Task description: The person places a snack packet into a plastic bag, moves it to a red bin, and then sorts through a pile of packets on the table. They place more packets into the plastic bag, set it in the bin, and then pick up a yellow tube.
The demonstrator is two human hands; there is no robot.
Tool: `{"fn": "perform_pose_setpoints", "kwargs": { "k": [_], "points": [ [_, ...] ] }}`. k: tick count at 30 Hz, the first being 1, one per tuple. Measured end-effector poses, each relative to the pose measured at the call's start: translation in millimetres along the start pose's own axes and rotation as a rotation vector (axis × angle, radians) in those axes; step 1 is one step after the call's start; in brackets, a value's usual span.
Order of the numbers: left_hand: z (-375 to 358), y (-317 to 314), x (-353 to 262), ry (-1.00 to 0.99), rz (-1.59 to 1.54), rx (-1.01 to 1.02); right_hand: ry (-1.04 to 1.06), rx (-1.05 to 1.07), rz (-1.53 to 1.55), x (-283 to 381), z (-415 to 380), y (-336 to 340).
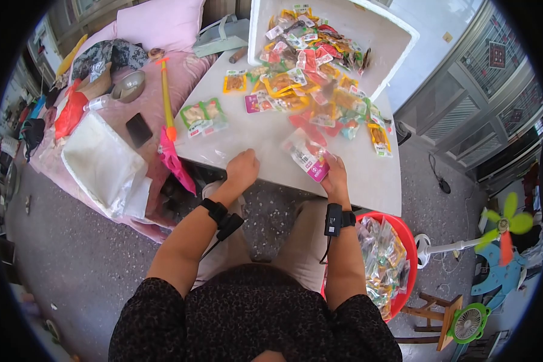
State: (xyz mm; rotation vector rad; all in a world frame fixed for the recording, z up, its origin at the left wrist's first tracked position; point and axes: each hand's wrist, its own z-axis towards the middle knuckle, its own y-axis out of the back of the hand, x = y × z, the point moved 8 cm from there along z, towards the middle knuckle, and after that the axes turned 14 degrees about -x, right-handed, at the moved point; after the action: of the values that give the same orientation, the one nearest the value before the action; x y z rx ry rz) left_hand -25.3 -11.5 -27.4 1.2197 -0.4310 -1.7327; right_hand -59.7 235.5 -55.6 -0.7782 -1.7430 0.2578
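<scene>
My right hand [336,179] grips a clear plastic snack packet [309,155] with a pink-purple label, tilted above the table's front edge. Beside that edge, my left hand [242,170] rests with its fingers curled in, and nothing shows in it. Two packets with green trim [203,117] lie on the table beyond my left hand. Farther back is a spread pile of snack packets [320,99] in orange, red and clear wrapping. A single yellow-orange packet [235,81] lies left of the pile.
A white foam box [398,45] lies on its side at the table's back, packets spilling out. A red tub [411,253] full of packets stands by my right leg. The bed [48,160] is at left; a fan [504,226] and wooden stool [449,320] are at right.
</scene>
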Motion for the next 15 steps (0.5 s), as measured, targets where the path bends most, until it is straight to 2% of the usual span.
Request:
{"fn": "perform_pose_setpoints", "kwargs": {
  "k": [6,9,15],
  "points": [
    [0.4,-2.1,-7.0,-0.014,-0.02,-0.02,-0.081,0.05,-0.024,-4.2,-19.5,-9.3],
    [2.5,-3.0,-15.2,-0.04,-0.018,-0.005,-0.082,0.137,-0.08,-2.2,-30.6,-19.2],
    [0.9,3.2,-23.0,-0.048,-0.031,-0.014,-0.049,0.177,-0.188,6.2,-36.4,-24.2]
  ]
}}
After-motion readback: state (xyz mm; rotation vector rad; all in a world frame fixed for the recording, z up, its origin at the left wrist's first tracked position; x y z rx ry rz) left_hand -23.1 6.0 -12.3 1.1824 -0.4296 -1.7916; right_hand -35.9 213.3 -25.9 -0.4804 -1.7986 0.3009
